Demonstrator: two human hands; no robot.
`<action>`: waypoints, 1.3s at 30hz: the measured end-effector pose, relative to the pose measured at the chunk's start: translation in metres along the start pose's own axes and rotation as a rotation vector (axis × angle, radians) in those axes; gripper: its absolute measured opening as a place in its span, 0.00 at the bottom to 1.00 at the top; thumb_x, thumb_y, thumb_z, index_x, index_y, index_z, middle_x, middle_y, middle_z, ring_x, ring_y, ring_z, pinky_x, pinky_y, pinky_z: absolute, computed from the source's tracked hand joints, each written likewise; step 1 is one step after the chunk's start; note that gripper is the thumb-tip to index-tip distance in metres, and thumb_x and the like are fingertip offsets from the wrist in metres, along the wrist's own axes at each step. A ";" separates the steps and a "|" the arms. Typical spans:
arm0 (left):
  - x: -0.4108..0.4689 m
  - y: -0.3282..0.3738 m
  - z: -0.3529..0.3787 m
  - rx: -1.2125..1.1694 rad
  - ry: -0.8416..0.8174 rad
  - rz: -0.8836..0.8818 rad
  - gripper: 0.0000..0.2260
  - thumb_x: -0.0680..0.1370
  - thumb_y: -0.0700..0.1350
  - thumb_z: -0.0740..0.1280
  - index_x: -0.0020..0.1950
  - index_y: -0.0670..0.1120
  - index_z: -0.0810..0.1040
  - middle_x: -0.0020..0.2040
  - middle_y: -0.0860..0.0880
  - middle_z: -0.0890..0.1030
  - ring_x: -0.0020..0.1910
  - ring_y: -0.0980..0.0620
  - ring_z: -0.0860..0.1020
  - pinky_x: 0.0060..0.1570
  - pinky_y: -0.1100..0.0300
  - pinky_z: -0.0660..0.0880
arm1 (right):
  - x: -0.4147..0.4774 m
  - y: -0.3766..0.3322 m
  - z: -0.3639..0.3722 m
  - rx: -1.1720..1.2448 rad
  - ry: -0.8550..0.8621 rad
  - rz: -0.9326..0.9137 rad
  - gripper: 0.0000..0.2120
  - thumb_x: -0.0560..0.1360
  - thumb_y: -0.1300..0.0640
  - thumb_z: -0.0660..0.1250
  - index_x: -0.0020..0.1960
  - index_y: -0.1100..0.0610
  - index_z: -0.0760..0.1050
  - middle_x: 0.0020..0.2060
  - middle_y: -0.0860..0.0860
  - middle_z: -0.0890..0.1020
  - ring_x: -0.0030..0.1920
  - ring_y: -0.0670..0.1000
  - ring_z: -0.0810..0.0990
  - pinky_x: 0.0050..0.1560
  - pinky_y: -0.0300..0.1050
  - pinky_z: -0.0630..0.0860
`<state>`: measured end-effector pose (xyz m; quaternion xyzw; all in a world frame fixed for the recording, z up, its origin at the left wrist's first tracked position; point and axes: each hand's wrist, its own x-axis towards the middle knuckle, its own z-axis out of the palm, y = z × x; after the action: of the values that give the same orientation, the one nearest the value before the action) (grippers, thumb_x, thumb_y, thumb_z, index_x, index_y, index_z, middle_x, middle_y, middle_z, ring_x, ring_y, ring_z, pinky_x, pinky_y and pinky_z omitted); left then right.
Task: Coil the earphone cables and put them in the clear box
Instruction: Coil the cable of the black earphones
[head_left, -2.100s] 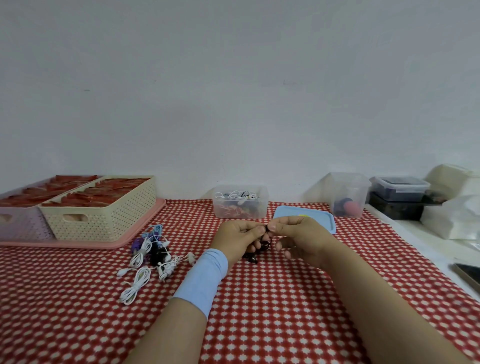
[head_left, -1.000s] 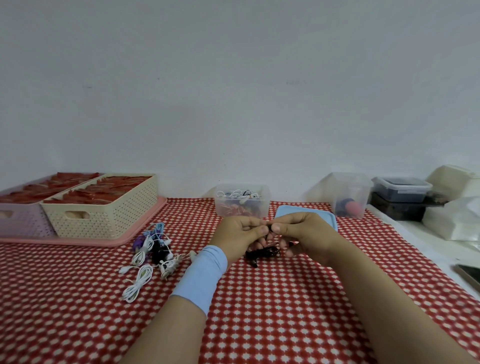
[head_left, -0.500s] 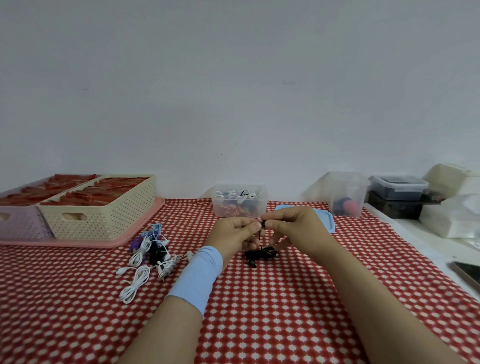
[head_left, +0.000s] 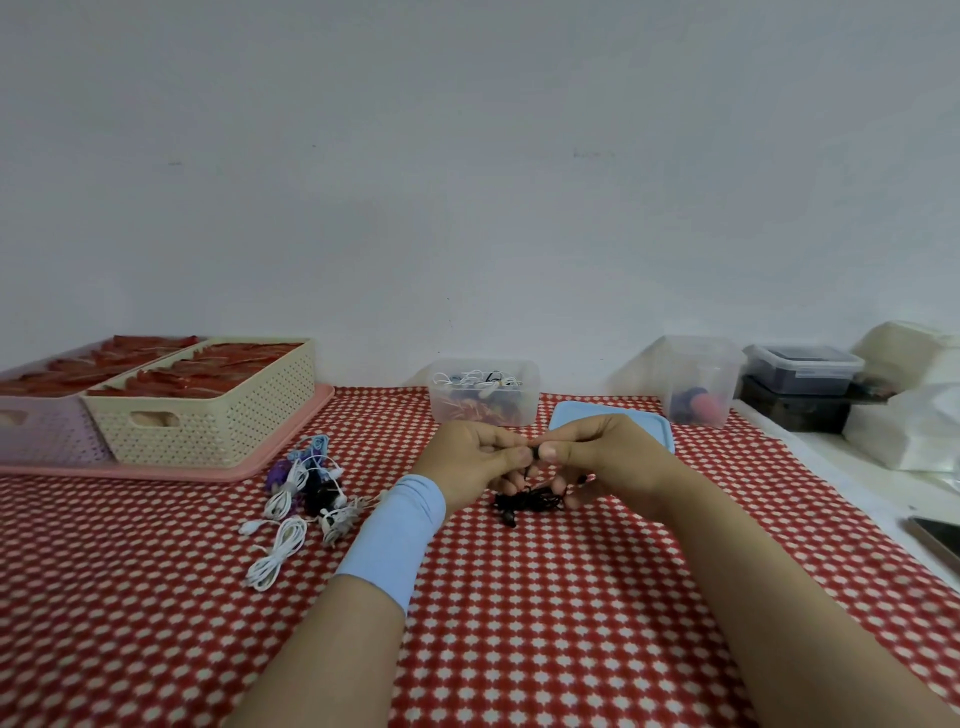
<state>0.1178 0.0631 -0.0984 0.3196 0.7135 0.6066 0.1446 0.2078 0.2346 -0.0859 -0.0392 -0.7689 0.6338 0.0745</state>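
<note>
My left hand (head_left: 475, 462) and my right hand (head_left: 602, 457) meet at the middle of the table, thumbs and forefingers pinching one end of a black earphone cable (head_left: 527, 503). The rest of that cable hangs down and lies bunched on the checked cloth under my fingers. A pile of white, purple and black earphones (head_left: 306, 488) lies to the left of my left wrist. The clear box (head_left: 485, 410), holding several coiled earphones, stands just beyond my hands near the wall. Its blue lid (head_left: 571, 415) lies flat to its right, partly behind my right hand.
Two perforated baskets (head_left: 208, 426) with red contents sit on a pink tray (head_left: 291, 447) at the back left. A taller clear container (head_left: 701, 384), dark lidded boxes (head_left: 802, 371) and white bags (head_left: 914, 431) stand at the back right. A phone (head_left: 937, 538) lies at the right edge.
More of the black cable has come down onto the cloth below my hands. Both hands stay pinched together at nearly the same spot.
</note>
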 end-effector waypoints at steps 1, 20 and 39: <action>0.000 0.000 0.001 0.001 -0.002 0.003 0.06 0.76 0.35 0.71 0.52 0.38 0.84 0.36 0.46 0.84 0.31 0.55 0.81 0.34 0.64 0.79 | 0.000 0.001 0.000 0.008 -0.004 0.012 0.06 0.75 0.60 0.72 0.51 0.60 0.86 0.40 0.55 0.86 0.35 0.50 0.81 0.34 0.45 0.79; 0.001 0.001 0.006 -0.153 0.044 -0.016 0.07 0.77 0.35 0.69 0.53 0.38 0.83 0.38 0.44 0.84 0.33 0.53 0.81 0.36 0.62 0.79 | 0.003 0.002 -0.007 0.155 -0.041 0.053 0.11 0.69 0.55 0.74 0.50 0.57 0.87 0.45 0.55 0.86 0.33 0.50 0.79 0.32 0.45 0.79; 0.000 -0.002 0.005 -0.125 0.025 -0.023 0.08 0.77 0.34 0.69 0.55 0.39 0.83 0.40 0.42 0.85 0.34 0.52 0.81 0.37 0.62 0.79 | 0.003 0.003 0.000 0.043 0.068 -0.048 0.06 0.77 0.62 0.71 0.50 0.61 0.86 0.42 0.57 0.86 0.34 0.53 0.81 0.30 0.45 0.78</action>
<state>0.1202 0.0674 -0.1013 0.2940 0.6797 0.6520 0.1625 0.2049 0.2356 -0.0885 -0.0407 -0.7530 0.6464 0.1167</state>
